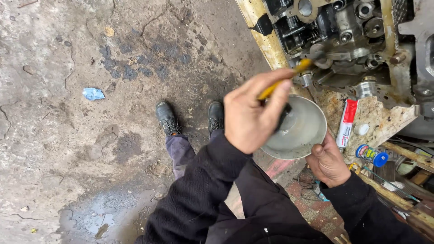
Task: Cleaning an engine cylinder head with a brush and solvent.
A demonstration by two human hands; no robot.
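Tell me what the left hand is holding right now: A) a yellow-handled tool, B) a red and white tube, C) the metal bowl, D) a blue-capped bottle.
A: the left hand grips a yellow-handled tool over the metal bowl, which the right hand holds by its rim.

Your left hand (253, 113) is raised mid-frame, back toward the camera, fingers pinched closed in a firm grip. Your right hand (327, 162) sits lower, fingers curled shut, thumb uppermost. Both forearms are dark-sleeved, elbows bent.
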